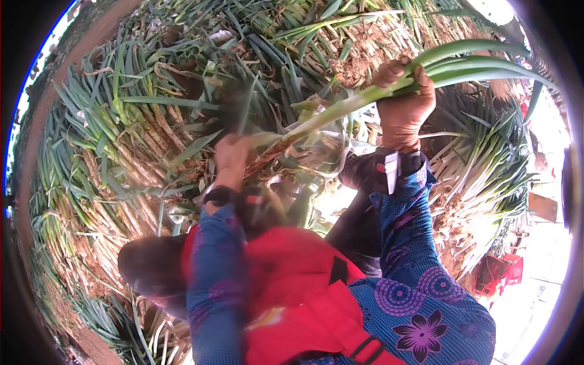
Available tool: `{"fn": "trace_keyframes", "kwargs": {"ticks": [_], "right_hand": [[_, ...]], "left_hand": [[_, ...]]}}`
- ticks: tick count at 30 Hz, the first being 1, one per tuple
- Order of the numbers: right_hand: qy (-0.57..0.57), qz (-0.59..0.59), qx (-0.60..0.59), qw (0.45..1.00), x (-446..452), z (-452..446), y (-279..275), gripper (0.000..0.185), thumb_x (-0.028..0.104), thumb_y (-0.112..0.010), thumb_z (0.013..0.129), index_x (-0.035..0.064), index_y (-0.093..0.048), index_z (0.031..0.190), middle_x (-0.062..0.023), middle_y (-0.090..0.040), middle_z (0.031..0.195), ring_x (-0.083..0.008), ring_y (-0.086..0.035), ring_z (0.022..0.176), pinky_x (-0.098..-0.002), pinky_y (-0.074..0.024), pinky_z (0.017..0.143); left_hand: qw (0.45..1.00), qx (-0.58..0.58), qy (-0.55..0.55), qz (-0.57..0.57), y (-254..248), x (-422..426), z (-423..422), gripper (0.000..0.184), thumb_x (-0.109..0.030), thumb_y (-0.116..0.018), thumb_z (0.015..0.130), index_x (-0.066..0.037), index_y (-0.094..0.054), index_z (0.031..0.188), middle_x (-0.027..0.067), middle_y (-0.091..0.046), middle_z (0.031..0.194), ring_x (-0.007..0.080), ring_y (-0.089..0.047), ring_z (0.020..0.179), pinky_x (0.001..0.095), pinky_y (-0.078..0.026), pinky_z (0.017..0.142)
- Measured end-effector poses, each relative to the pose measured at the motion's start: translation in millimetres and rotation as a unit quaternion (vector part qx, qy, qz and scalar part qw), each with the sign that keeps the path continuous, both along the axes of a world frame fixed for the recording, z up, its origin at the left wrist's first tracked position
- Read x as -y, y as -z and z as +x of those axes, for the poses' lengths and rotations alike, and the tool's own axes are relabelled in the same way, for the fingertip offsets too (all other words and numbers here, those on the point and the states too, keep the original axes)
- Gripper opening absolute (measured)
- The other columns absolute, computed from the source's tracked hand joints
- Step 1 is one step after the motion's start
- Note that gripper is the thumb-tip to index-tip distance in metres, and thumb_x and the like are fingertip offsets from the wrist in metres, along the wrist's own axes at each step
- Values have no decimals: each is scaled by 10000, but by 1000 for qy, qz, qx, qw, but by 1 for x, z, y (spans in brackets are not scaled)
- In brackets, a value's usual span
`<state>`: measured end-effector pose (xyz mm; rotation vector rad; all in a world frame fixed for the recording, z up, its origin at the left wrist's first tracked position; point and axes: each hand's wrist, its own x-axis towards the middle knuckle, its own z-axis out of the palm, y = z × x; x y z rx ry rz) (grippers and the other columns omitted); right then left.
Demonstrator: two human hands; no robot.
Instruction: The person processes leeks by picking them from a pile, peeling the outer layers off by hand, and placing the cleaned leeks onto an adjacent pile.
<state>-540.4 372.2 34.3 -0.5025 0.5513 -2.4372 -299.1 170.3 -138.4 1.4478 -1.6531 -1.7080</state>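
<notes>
A long green onion (pixel 340 111) slants across the middle, leaves to the upper right, brown root end to the lower left. My right hand (pixel 406 100) is closed round it where the pale stalk turns into green leaves. My left hand (pixel 232 157), smeared by motion, is beside the root end. Its fingers look closed on a leaf (pixel 246 109), blurred along with the hand and pointing upward. Peeled leaves and pale skins (pixel 304 164) lie below the stalk, between my hands.
Heaped green onions with dirty stalks (pixel 131 137) cover the left. More bundles (pixel 359 45) lie at the back. Cleaner, white-stalked onions (pixel 465 173) are piled on the right. A red bag (pixel 502 272) sits at the lower right. My knee (pixel 149 267) is beside the left heap.
</notes>
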Motion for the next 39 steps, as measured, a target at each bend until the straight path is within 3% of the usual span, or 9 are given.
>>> {"fn": "trace_keyframes", "kwargs": {"ticks": [3,4,6,8,11,15,24,31,39], "right_hand": [[9,-43,-7,999,-29,-31,-2,278,271,-647,814,23,-602,929,-35,-560,724,-160,-492,626,-306,-407,603],[-16,-68,0,998,-39,-42,-1,268,257,-646,815,20,-601,930,-40,-563,737,-161,-493,635,-309,-407,604],[-6,-79,17,997,-50,-51,0,256,215,-661,800,8,-601,939,-54,-565,758,-165,-494,667,-308,-413,634],[-21,-75,-7,997,-50,-56,8,263,229,-661,804,8,-595,931,-55,-560,765,-165,-496,690,-303,-413,660],[7,-33,18,999,-23,-27,7,275,260,-676,798,37,-584,928,-39,-552,756,-169,-503,686,-318,-417,683],[-68,-39,32,996,4,-4,9,287,282,-680,806,46,-570,925,-42,-546,774,-186,-503,719,-348,-415,724],[-116,-10,-10,993,28,17,13,323,297,-685,798,32,-568,939,-66,-543,756,-238,-536,744,-429,-440,775],[-79,40,-13,996,32,28,12,308,267,-660,797,12,-563,941,-75,-544,742,-241,-528,723,-407,-440,747],[-14,80,17,997,38,39,10,249,222,-614,813,12,-545,929,-71,-522,769,-209,-512,711,-359,-439,708]], "left_hand": [[996,57,-71,0,3,38,79,245,-221,-696,813,-29,-658,961,31,-633,765,123,-589,590,251,-509,523],[986,83,-129,-62,81,87,124,245,-244,-694,826,-37,-658,953,31,-622,722,118,-584,577,247,-470,486],[962,228,-89,-119,89,110,168,269,-298,-676,841,-40,-697,915,31,-647,713,133,-574,562,260,-446,476],[959,278,1,-53,16,93,161,285,-316,-664,848,-40,-717,893,32,-669,730,154,-588,590,280,-472,518],[939,196,142,-243,-33,48,96,291,-261,-682,818,-5,-709,955,100,-690,775,187,-653,750,302,-503,735],[937,-125,263,-196,-72,-16,-1,462,-83,-737,784,-55,-577,1217,24,-642,1142,179,-597,1031,312,-476,888],[922,-173,308,-156,-127,-71,-60,188,-48,-698,824,-41,-628,999,-10,-639,907,75,-597,827,247,-507,740],[879,-82,283,-374,-123,-82,-61,187,-71,-661,736,-10,-639,912,148,-686,832,294,-687,798,344,-539,738],[859,-27,226,-458,-125,-93,-66,113,-80,-596,750,-31,-656,832,163,-666,780,364,-647,741,417,-513,668]]}}
